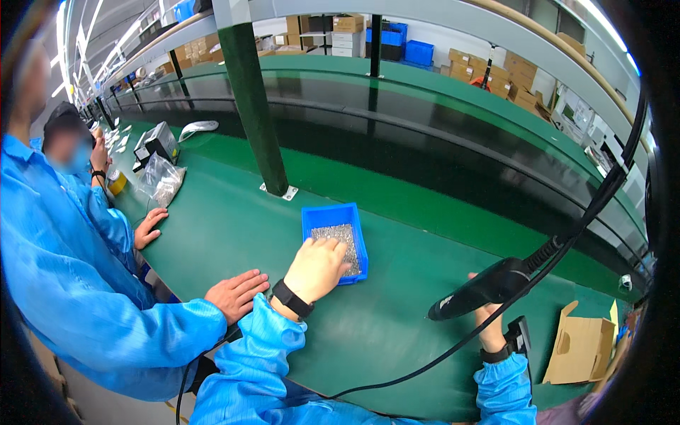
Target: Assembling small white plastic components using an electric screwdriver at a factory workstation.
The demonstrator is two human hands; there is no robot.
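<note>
My left hand reaches into a small blue bin of tiny silvery metal pieces, too small to tell their exact kind. Its fingers are bent down at the pieces, and the fingertips are hidden, so anything pinched there does not show. A black electric screwdriver on a cable slants across my right hand and covers most of it. One fingertip sticks out above the tool and part of the palm shows below. Whether that hand grips the tool is unclear. Both wrists wear black bands.
A co-worker's hand lies on the green bench beside my left wrist; another rests further left. A green post rises behind the bin. An open cardboard box stands at right, a plastic bag at left.
</note>
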